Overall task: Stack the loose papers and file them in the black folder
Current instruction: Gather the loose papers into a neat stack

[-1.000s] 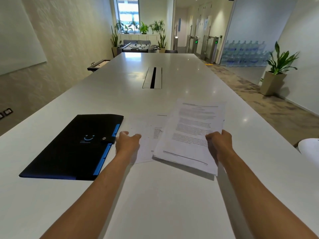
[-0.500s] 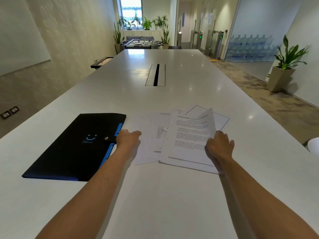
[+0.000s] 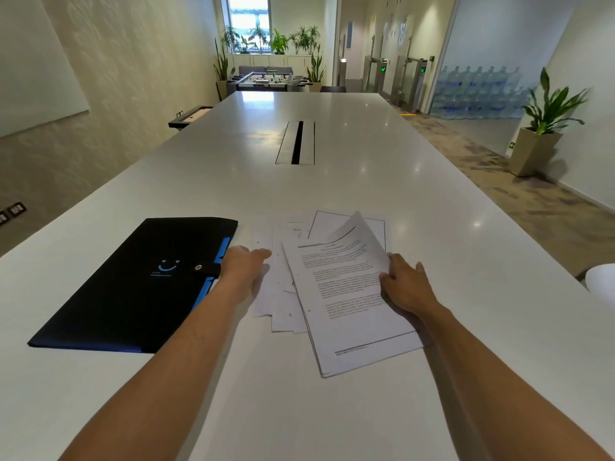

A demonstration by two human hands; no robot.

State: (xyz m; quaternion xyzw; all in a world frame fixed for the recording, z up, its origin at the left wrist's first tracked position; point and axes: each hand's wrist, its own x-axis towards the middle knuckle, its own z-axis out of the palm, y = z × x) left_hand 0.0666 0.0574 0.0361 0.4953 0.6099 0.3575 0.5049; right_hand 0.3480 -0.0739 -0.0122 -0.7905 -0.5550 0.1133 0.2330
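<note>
A black folder (image 3: 133, 284) with a blue edge and a snap strap lies closed on the white table (image 3: 332, 181), at the left. Right of it, several loose printed papers (image 3: 342, 294) lie fanned and overlapping. My left hand (image 3: 244, 267) rests flat on the left sheets, beside the folder's strap. My right hand (image 3: 406, 287) grips the right edge of the top bundle, whose uppermost sheet curls upward at its far corner.
A cable slot (image 3: 296, 143) is set into the table's middle, farther away. A white rounded object (image 3: 602, 284) pokes in at the right edge. Potted plants (image 3: 545, 124) and a foosball table (image 3: 269, 79) stand beyond the table.
My right hand has lowered the lifted bundle of papers onto the other sheets and now holds its right edge on the table. My left hand has stayed on the left sheets.
</note>
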